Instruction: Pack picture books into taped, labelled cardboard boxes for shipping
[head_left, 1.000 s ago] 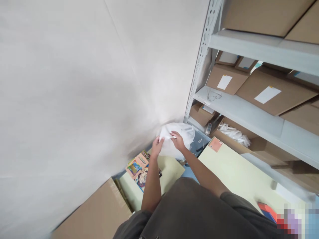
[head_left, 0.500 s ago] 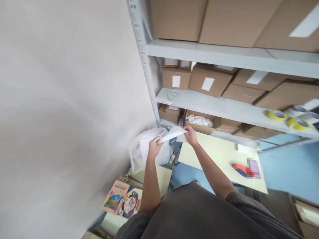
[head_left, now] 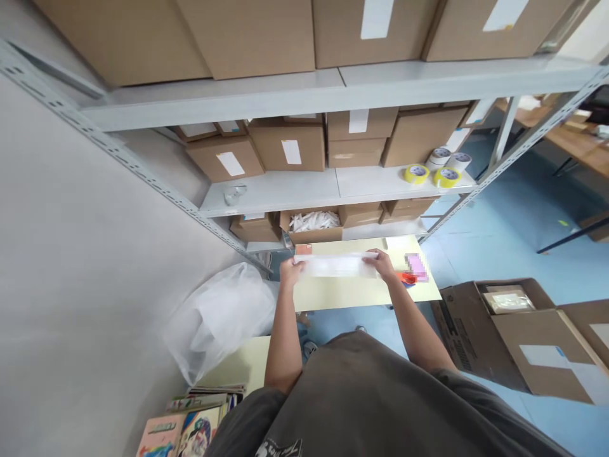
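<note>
A white, slightly see-through sheet (head_left: 339, 265) is stretched flat between my two hands, above the pale yellow table (head_left: 342, 295). Its left end is pinched by my left hand (head_left: 290, 273), its right end by my right hand (head_left: 380, 262). Whether it is a thin bag or foam film I cannot make out. An orange-red and blue object (head_left: 406, 278) lies on the table near my right hand, beside a blurred-out pink item (head_left: 417, 266). To the left of my left hand stands a large clear plastic bag (head_left: 223, 311) with white sheets inside.
Grey metal shelving (head_left: 285, 190) ahead holds cardboard boxes (head_left: 285, 149), yellow tape rolls (head_left: 417, 173) and an open box of white strips (head_left: 314, 222). Books (head_left: 162, 431) lie at lower left. An open carton (head_left: 480, 324) stands on the floor at right.
My view has turned to the right. The white sheet has moved from beside the plastic bag to over the table, and it is now level and spread wider between my hands.
</note>
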### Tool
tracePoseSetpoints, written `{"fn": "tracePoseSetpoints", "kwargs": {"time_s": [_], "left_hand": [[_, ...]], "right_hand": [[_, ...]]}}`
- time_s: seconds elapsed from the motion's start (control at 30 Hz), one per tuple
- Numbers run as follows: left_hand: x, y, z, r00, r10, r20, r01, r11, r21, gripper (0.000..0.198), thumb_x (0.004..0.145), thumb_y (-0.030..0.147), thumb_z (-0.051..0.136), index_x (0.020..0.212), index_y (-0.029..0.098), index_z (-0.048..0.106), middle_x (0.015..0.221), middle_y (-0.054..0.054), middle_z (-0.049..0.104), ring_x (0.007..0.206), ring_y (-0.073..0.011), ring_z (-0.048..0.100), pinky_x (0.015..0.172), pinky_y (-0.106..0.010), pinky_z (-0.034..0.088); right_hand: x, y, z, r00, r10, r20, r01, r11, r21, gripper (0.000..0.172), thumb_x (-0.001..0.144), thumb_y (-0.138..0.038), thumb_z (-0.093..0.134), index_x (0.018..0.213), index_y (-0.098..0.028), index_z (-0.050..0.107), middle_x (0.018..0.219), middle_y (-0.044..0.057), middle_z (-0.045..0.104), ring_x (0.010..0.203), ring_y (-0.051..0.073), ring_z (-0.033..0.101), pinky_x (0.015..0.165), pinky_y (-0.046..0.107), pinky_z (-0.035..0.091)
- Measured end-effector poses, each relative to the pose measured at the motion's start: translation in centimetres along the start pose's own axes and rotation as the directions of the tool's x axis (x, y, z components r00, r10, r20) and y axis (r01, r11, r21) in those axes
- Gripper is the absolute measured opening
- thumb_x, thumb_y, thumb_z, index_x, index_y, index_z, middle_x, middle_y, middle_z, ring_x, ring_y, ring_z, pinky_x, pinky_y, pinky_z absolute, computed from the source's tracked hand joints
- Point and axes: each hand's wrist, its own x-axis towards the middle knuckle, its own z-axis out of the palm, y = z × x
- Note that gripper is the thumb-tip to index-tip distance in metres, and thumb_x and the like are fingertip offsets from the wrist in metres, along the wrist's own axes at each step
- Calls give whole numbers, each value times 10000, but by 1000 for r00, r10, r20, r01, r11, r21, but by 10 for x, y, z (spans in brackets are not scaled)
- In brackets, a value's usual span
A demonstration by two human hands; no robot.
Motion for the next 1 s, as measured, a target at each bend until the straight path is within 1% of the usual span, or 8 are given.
{"fn": "tracePoseSetpoints", "kwargs": {"time_s": [0.1,0.2,0.3,0.4,0.5,0.67,0.83,1.0], "left_hand": [[-2,-12,36,999,-48,19,46,997,67,348,746,481,830,647,178,692,522,-10,614,491,-135,559,461,-218,396],[-4,-29,60,992,-128,21,127,991,47,456,781,600,810,660,182,674,492,-1,560,447,-134,545,422,-219,376],[0,-49,73,975,-221,-7,221,975,-36,465,783,611,831,888,167,740,540,20,579,453,-136,568,414,-213,378],[11,-74,78,955,-294,-32,287,947,-142,663,688,451,953,1242,175,715,696,12,680,516,-128,619,435,-194,394],[23,-99,80,936,-351,-23,328,895,-301,834,614,272,994,1375,207,660,957,-55,763,638,-125,690,501,-184,442],[44,-132,87,901,-432,34,372,732,-571,548,695,204,926,1201,188,715,1035,-94,778,888,-172,772,727,-245,582],[65,-150,91,852,-494,172,509,705,-494,319,753,224,871,1038,155,745,878,-87,766,873,-210,788,885,-382,640],[72,-161,89,878,-372,301,456,841,-290,486,661,150,840,1144,147,783,917,-87,793,904,-202,782,855,-313,611]], "right_hand": [[11,23,-24,986,145,-81,-134,982,130,550,542,-519,950,899,-222,655,816,36,744,710,219,693,666,330,556],[24,41,-31,966,233,-109,-222,970,102,523,554,-566,938,799,-220,632,736,36,710,675,210,668,624,319,530],[37,53,-28,960,249,-126,-249,968,20,519,598,-623,909,746,-221,616,662,16,656,650,194,623,584,302,483],[45,63,-19,946,265,-185,-285,954,-89,513,664,-664,858,745,-225,604,668,15,643,660,184,604,579,286,464],[48,75,-8,923,291,-252,-345,916,-207,498,744,-685,791,771,-214,631,736,51,680,730,204,635,621,280,486],[48,99,10,855,444,-267,-512,800,-313,521,899,-687,654,854,-171,711,792,102,710,770,223,676,639,278,517],[49,123,23,779,558,-286,-627,684,-372,590,921,-717,606,922,-147,759,662,73,647,604,217,626,555,305,515],[45,147,21,895,371,-249,-443,805,-394,570,902,-696,617,966,-153,780,693,78,676,672,226,668,669,315,551]]}}
